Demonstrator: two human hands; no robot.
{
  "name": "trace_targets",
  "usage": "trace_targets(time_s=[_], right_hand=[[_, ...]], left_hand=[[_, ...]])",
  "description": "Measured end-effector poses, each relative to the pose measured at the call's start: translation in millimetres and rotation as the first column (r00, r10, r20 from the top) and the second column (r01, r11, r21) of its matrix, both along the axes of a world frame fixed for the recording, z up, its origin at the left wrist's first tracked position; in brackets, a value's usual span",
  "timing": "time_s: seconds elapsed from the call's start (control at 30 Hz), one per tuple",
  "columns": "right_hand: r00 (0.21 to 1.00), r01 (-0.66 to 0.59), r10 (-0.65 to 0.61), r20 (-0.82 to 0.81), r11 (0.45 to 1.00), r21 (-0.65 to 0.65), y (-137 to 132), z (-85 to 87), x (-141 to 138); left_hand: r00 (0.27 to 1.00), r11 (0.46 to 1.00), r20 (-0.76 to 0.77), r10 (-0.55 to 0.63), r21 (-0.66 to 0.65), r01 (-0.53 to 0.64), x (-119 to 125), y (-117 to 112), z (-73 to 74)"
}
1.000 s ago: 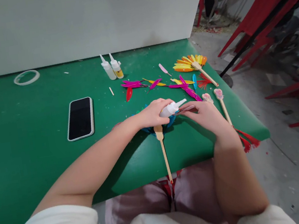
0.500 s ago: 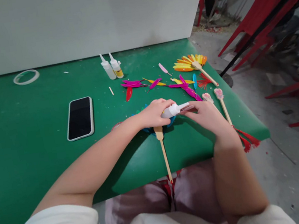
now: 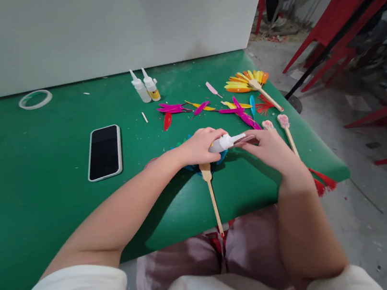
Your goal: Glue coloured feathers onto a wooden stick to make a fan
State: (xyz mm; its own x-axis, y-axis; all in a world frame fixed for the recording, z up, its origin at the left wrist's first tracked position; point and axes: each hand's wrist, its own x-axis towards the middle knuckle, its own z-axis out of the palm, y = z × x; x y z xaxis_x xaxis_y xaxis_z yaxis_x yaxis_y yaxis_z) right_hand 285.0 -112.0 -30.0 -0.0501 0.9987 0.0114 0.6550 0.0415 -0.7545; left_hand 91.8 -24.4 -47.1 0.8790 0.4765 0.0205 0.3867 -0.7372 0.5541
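Note:
My left hand (image 3: 201,146) is wrapped round a white glue bottle (image 3: 220,144), tilted on its side with its nozzle pointing right. My right hand (image 3: 270,148) pinches a thin flat piece (image 3: 248,139), pale with a darker edge, close to the nozzle tip. I cannot make out whether nozzle and piece touch. Below my left hand lies a blue feather fan (image 3: 223,159), mostly hidden by the hand. Its wooden handle (image 3: 213,200) runs toward me past the table edge.
Loose feathers (image 3: 242,111) lie beyond my hands, with a yellow-orange feather fan (image 3: 246,81) behind. Two more glue bottles (image 3: 147,89) stand at the back. A phone (image 3: 104,152) and tape roll (image 3: 35,99) lie left. Wooden sticks with pink ends (image 3: 285,124) lie right.
My right hand and the flat piece have shifted slightly to the right. My left hand keeps the glue bottle in almost the same place.

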Motion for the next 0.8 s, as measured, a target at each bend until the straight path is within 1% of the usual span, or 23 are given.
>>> trace_targets(time_s=[0.1,0.2,0.3,0.43,0.67,0.8], right_hand=[[1.000,0.001,-0.001,-0.026,1.000,0.002,-1,-0.7,3],[0.999,0.007,-0.007,-0.036,1.000,0.002,-1,-1.1,4],[0.999,0.020,-0.020,-0.031,1.000,-0.013,-1,-0.9,4],[0.999,0.040,-0.040,-0.017,0.999,-0.032,-2,0.1,4],[0.999,0.037,-0.038,-0.019,0.999,-0.034,-1,-0.3,5],[0.999,0.048,-0.048,0.002,0.998,-0.040,-1,-0.4,6]], left_hand=[[1.000,1.000,0.019,0.002,-0.010,-0.001,0,-1,1.9],[0.999,0.998,0.035,0.034,-0.057,-0.032,-1,-1,6.1],[0.997,0.993,0.048,0.061,-0.101,-0.056,-2,-2,10.2],[0.996,0.990,0.062,0.063,-0.126,-0.055,-3,-2,12.3],[0.996,0.993,0.043,0.081,-0.089,-0.076,-4,-1,8.5],[0.996,0.994,0.044,0.076,-0.084,-0.072,-4,-1,9.1]])
